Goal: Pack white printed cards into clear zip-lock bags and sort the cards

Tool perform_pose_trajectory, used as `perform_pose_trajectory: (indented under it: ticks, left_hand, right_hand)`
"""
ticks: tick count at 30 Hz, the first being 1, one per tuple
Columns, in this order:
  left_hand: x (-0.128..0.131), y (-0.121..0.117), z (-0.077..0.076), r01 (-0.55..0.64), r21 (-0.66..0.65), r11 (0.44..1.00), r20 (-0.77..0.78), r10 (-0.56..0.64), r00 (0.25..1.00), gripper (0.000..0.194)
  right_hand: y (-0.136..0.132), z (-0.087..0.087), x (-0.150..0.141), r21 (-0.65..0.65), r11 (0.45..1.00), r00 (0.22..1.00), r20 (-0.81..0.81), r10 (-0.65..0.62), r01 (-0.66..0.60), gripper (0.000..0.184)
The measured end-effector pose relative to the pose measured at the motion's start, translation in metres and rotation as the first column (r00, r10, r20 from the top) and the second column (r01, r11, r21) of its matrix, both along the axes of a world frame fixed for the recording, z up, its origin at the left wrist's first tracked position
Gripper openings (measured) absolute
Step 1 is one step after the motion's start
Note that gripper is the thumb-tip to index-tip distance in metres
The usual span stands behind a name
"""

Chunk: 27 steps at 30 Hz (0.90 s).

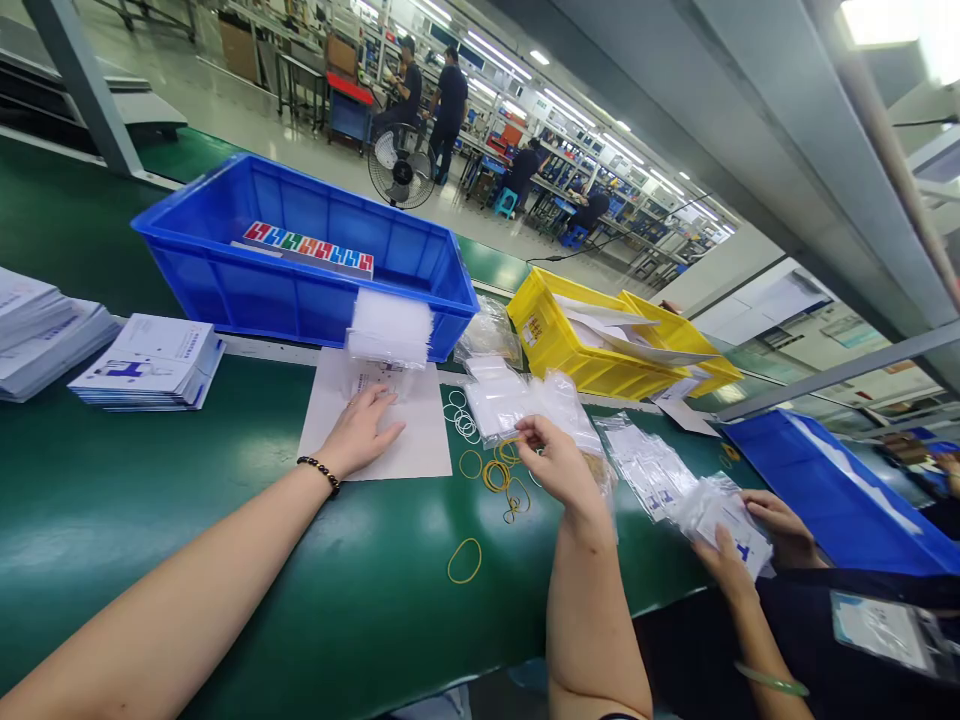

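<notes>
My left hand (361, 432) lies flat with fingers spread on a white sheet of paper (420, 440). Its fingertips touch a printed piece (379, 375) at the base of a stack of clear plastic bags (390, 330) leaning against a blue bin. Over the flat plastic bags (499, 400) at the middle, my right hand (553, 458) has its fingers bent and thumb and fingertips together; whatever they pinch, if anything, is too small to make out. Yellow rubber bands (496, 475) and white rubber bands (463, 422) lie just left of it.
Stacks of printed booklets (150, 360) stand at the left. Behind are the blue bin (300, 300) with a colourful box and yellow bins (585, 350) with papers. At right, a co-worker's hands (731, 560) hold a bagged booklet. A metal shelf beam (720, 130) hangs overhead.
</notes>
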<state>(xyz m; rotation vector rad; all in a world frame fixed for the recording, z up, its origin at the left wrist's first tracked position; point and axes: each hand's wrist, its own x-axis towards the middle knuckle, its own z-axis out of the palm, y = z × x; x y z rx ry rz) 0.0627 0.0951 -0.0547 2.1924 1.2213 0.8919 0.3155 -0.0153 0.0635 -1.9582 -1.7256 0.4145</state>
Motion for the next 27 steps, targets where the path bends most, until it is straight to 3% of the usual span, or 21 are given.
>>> perform_pose_trajectory:
  ticks: [7, 11, 13, 15, 17, 20, 23, 25, 27]
  left_hand:
    - [-0.001, -0.01, 0.014, 0.029, -0.029, 0.999, 0.152, -0.024, 0.988, 0.055]
    - [-0.002, -0.009, 0.018, 0.098, -0.146, 0.984, 0.45, -0.022, 0.893, 0.025]
    - [-0.003, -0.006, 0.018, 0.114, -0.248, 0.962, 0.572, 0.051, 0.819, 0.008]
    - [-0.002, -0.003, 0.018, 0.109, -0.306, 0.946, 0.631, 0.116, 0.767, 0.014]
    - [-0.002, 0.0, 0.02, 0.097, -0.341, 0.935, 0.685, 0.177, 0.707, 0.021]
    - [-0.004, 0.008, 0.026, 0.069, -0.396, 0.916, 0.774, 0.292, 0.562, 0.026]
    - [-0.009, 0.02, 0.036, 0.029, -0.43, 0.903, 0.819, 0.376, 0.435, 0.026]
    - [-0.012, 0.03, 0.042, 0.001, -0.446, 0.895, 0.826, 0.411, 0.385, 0.027]
    - [-0.013, 0.041, 0.047, -0.031, -0.463, 0.886, 0.824, 0.443, 0.354, 0.028]
  right_hand:
    - [0.057, -0.018, -0.074, 0.079, 0.956, 0.951, -0.107, 0.291, -0.284, 0.014]
    - [0.075, -0.031, -0.112, 0.125, 0.922, 0.894, -0.229, 0.386, -0.366, 0.011]
    - [0.076, -0.038, -0.125, 0.175, 0.909, 0.817, -0.397, 0.418, -0.379, 0.007]
    - [0.075, -0.046, -0.133, 0.215, 0.902, 0.688, -0.587, 0.426, -0.376, 0.008]
    - [0.075, -0.055, -0.137, 0.236, 0.917, 0.607, -0.692, 0.391, -0.322, 0.017]
    - [0.083, -0.067, -0.134, 0.295, 0.954, 0.703, -0.668, 0.243, -0.049, 0.027]
    - [0.1, -0.074, -0.125, 0.391, 0.891, 0.757, -0.647, 0.089, 0.23, 0.033]
    - [0.114, -0.076, -0.117, 0.401, 0.872, 0.748, -0.661, 0.061, 0.283, 0.042]
    - [0.13, -0.077, -0.112, 0.357, 0.892, 0.719, -0.692, 0.054, 0.277, 0.05]
